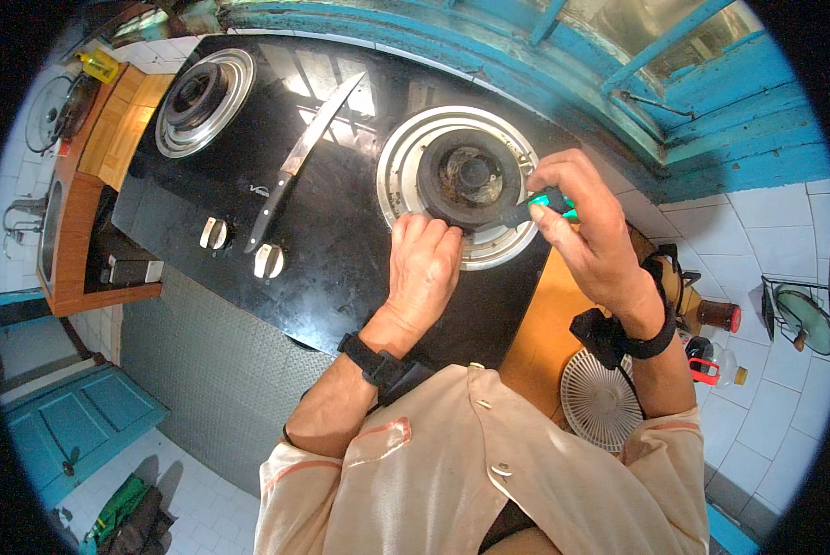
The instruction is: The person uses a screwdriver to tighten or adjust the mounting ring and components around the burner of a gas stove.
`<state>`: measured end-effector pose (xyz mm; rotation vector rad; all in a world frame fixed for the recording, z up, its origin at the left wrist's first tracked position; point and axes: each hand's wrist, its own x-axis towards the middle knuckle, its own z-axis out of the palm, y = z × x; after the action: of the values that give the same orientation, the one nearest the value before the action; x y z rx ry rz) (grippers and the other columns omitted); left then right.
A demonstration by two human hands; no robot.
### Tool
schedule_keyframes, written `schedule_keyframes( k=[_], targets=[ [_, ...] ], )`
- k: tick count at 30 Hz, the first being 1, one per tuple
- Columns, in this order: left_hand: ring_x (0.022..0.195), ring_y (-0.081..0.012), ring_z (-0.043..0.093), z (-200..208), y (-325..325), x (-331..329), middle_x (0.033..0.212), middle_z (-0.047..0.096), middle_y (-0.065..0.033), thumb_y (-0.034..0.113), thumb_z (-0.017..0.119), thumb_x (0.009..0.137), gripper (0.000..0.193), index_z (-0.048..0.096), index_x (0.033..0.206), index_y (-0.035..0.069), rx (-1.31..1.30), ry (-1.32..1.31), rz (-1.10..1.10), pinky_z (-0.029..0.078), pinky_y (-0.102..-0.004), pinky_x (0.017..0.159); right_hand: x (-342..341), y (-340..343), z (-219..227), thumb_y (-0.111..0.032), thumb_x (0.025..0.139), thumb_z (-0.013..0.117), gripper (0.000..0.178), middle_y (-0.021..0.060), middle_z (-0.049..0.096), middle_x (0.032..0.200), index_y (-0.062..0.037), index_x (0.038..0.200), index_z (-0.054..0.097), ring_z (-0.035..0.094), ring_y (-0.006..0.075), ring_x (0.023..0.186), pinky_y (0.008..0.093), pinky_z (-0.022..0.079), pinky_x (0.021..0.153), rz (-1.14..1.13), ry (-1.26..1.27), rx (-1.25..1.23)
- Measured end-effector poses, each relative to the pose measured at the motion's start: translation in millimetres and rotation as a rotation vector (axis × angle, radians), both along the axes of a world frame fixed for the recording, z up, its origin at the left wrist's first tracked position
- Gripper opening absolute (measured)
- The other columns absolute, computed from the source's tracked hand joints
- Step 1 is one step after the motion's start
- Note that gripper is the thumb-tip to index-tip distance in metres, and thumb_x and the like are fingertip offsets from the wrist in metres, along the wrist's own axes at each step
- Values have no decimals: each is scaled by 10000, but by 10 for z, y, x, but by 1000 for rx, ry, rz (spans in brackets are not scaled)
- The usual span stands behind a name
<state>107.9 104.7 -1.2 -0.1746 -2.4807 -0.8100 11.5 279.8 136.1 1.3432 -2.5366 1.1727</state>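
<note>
While the left hand (pixel 422 268) presses the burner (pixel 470 176) rim, the right hand (pixel 586 222) grasps a green-handled tool (pixel 543 202) (tip hidden).

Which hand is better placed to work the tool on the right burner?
The right hand, probably: it already grips the green-handled tool, whose tip is at the burner. The left hand only rests on the burner's rim.
</note>
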Motion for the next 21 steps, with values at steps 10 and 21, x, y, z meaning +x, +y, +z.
schedule_keyframes(
  k=[10, 21],
  targets=[
    [853, -316, 564, 22, 11, 23, 845, 598, -96, 36, 781, 757, 175, 687, 904, 27, 38, -2, 11, 455, -440, 837, 167, 185, -29, -7, 900, 659, 196, 174, 573, 1006, 14, 1078, 580, 598, 343, 934, 377, 495, 820, -98, -166, 0],
    [853, -321, 559, 16, 32, 24, 841, 591, -95, 43, 770, 768, 159, 683, 900, 36, 51, -30, 32, 448, -443, 845, 79, 151, 67, 17, 855, 679, 397, 201, 555, 1072, -14, 1222, 531, 584, 417, 1047, 450, 499, 863, 17, -85, 147]
  ],
)
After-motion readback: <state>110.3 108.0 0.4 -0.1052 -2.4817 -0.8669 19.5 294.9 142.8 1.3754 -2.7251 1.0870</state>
